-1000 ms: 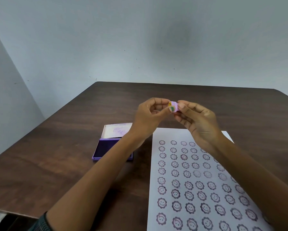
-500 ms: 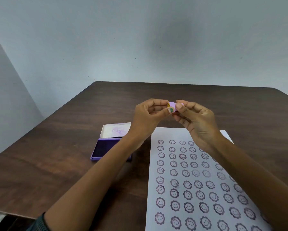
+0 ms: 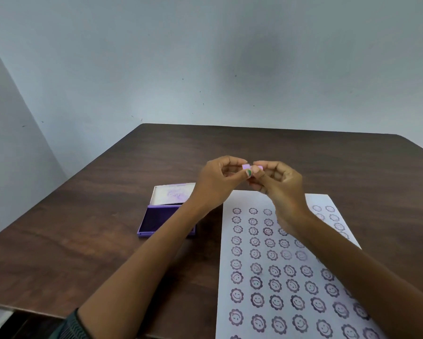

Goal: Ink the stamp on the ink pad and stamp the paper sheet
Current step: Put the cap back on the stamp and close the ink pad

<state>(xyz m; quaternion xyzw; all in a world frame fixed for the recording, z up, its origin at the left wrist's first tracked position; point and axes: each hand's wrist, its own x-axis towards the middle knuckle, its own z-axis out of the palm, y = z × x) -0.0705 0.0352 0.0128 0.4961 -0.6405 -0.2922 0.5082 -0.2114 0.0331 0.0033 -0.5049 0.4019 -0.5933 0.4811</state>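
Note:
A small lilac stamp (image 3: 246, 167) is pinched between the fingertips of my left hand (image 3: 217, 182) and my right hand (image 3: 279, 187), held in the air above the far edge of the paper sheet (image 3: 244, 255). The white sheet lies on the table at the right and carries several rows of purple smiley-flower prints. The purple ink pad (image 3: 156, 220) sits open left of the sheet, its white lid (image 3: 170, 194) folded back; my left forearm covers its right part.
The dark brown wooden table (image 3: 83, 228) ends at a near-left edge and at a far edge against a pale wall (image 3: 205, 57). Bare wood surrounds the pad and lies beyond the sheet.
Both hands stay together on the stamp. My right-hand fingers have shifted over it, so less of the stamp shows than before.

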